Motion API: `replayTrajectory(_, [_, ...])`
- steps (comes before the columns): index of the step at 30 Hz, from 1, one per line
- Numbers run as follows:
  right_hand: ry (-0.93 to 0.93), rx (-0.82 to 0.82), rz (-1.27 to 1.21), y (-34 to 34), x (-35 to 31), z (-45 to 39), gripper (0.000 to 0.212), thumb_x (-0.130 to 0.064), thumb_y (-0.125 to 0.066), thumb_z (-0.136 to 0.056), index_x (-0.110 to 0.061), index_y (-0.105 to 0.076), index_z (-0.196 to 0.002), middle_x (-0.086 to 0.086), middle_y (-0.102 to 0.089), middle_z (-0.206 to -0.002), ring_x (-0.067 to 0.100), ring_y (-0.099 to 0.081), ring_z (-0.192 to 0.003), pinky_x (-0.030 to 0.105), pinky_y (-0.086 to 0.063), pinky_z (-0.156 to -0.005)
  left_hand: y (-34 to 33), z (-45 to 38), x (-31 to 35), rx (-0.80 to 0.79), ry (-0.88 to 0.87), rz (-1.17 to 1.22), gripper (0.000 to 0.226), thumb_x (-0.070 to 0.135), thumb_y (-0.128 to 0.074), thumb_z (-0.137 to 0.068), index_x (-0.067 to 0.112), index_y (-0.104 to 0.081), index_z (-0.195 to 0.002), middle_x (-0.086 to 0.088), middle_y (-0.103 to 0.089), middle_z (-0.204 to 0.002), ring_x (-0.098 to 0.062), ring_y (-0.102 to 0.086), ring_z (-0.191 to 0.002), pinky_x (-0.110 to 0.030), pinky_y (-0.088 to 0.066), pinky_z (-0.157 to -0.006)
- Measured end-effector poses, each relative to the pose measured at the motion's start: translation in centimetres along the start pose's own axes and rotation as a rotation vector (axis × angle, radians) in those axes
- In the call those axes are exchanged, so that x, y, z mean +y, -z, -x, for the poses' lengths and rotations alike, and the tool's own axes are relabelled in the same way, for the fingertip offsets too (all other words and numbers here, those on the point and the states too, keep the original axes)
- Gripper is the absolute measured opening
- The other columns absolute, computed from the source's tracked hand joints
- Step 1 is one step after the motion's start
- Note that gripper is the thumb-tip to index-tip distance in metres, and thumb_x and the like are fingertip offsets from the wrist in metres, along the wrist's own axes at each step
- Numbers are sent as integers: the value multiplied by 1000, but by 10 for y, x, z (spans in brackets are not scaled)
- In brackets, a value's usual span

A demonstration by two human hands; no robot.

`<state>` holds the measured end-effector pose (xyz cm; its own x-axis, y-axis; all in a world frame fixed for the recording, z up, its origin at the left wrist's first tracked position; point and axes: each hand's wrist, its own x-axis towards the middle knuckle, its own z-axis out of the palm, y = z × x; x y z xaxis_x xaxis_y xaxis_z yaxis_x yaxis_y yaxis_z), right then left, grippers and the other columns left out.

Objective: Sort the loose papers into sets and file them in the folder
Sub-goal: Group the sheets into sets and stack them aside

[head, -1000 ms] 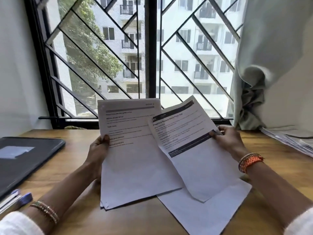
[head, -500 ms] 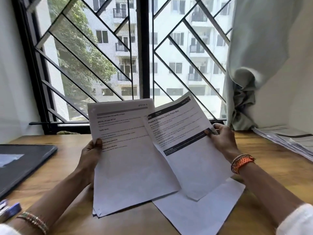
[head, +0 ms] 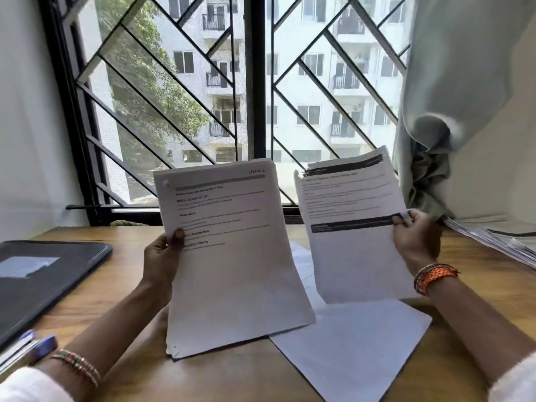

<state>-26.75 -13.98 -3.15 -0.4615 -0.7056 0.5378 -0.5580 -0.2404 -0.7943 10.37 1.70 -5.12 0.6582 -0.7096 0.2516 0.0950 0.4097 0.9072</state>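
Over the wooden desk (head: pixel 290 381), my right hand (head: pixel 417 239) has pulled its pinched sheet (head: pixel 353 227) clear of my left hand (head: pixel 162 256)'s gripped stack (head: pixel 232 256), starting another set.

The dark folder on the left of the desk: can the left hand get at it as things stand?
Probably not straight away. The path to the dark folder looks free, with bare desk between, but the left hand grips a sheaf of papers, so it would first have to put that down.
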Motion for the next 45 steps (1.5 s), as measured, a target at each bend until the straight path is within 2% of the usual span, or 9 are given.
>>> replayTrajectory(3, [-65, 122, 8, 10, 4, -5, 17, -14, -56, -88, -1, -64, -95, 25, -67, -101, 44, -59, -97, 44, -48, -78, 1, -1, 7, 87, -65, -3, 16, 23, -61, -92, 17, -61, -77, 10, -66, -62, -11, -60, -59, -21, -55, -53])
replayTrajectory(7, [-63, 58, 197, 29, 14, -9, 18, -7, -53, -86, 0, -62, -100, 32, -62, -106, 49, -57, -101, 48, -47, -82, 12, -6, 12, 192, -92, -13, 15, 23, -68, -87, 16, -62, -75, -4, -62, -86, -21, -55, -84, -33, -51, -75])
replayTrajectory(13, [185, -121, 735, 20, 16, 4, 48, -5, -66, -75, 4, -48, -118, 28, -53, -117, 45, -49, -112, 52, -41, -89, 16, -11, 13, 261, -69, -110, 37, 22, -77, -78, 8, -64, -110, -5, -65, -105, -20, -62, -90, -31, -51, -83])
replayTrajectory(15, [365, -273, 545, 5, -9, 19, 37, -6, -60, -78, 4, -53, -112, 26, -59, -108, 41, -56, -104, 44, -46, -83, 17, -11, 14, 271, -90, -149, 37, 19, -76, -79, 8, -64, -111, -4, -64, -104, -19, -61, -89, -28, -49, -81])
replayTrajectory(19, [370, -918, 451, -26, -42, 68, 48, -40, -63, -87, -3, -56, -116, 15, -61, -114, 28, -53, -99, 31, -42, -78, 20, -9, 16, 288, -100, -177, 39, 16, -74, -81, 4, -62, -115, -3, -62, -103, -15, -60, -81, -26, -48, -78])
replayTrajectory(24, [423, -960, 643, -25, -36, 81, 55, -58, -61, -83, -11, -53, -110, 10, -54, -118, 29, -50, -108, 35, -42, -84, 24, -10, 11, 275, -86, -216, 38, 17, -74, -81, 4, -63, -115, -4, -62, -104, -19, -60, -87, -29, -49, -79])
replayTrajectory(31, [88, -1135, 259, -11, -39, 67, 16, -21, -74, -82, -7, -67, -85, 3, -59, -71, 14, -52, -63, 22, -36, -52, 25, -15, -2, 186, 5, -271, 40, 18, -76, -79, 1, -63, -113, -9, -64, -107, -27, -63, -93, -34, -49, -84])
replayTrajectory(37, [-127, -1051, -392, -8, -38, 52, 4, -8, -69, -85, -10, -67, -81, 11, -66, -81, 17, -61, -69, 26, -52, -62, 21, -12, 0, 120, -23, -200, 34, 16, -70, -84, 3, -61, -114, -10, -63, -106, -26, -62, -88, -32, -51, -79])
replayTrajectory(45, [-107, -860, -582, -7, -40, 54, 7, -9, -71, -82, -13, -69, -76, 1, -71, -69, 11, -64, -64, 27, -55, -65, 24, -12, 0, 35, -61, -116, 8, 17, -69, -84, 19, -65, -91, 0, -66, -95, -16, -64, -80, -16, -55, -57])
